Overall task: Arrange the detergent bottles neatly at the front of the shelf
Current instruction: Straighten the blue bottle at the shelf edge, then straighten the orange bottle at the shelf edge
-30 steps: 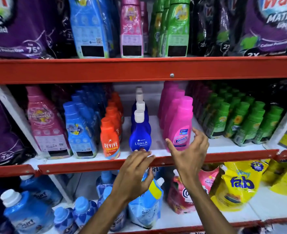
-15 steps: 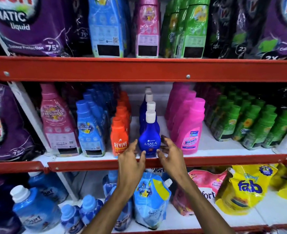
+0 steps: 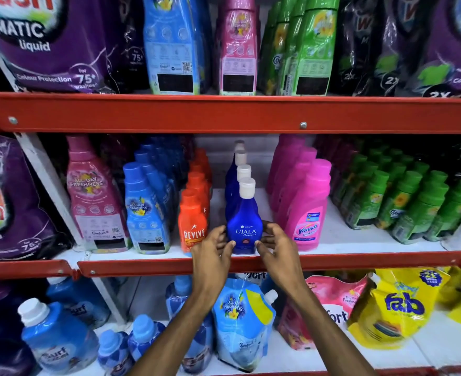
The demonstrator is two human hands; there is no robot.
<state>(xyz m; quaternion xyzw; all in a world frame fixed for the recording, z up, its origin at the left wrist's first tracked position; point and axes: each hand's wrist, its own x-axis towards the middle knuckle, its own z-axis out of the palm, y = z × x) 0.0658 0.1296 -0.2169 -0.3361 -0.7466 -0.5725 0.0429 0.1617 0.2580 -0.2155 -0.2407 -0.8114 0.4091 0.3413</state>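
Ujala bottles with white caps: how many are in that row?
4: the front Ujala bottle between both hands, second, third, fourth behind; more may be hidden.

The purple bags at upper left and upper right run off the frame's edges. Behind the front blue bottle mid-frame, its row shows only white caps — bodies hidden. Both hands cover that bottle's lower sides; fingertip contact is blurred. Dark bottles at the shelf's back are unreadable.

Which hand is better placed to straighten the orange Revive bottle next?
Left. The left hand is already beside the Revive bottle, partly overlapping its base, while the right hand sits across the Ujala bottle.
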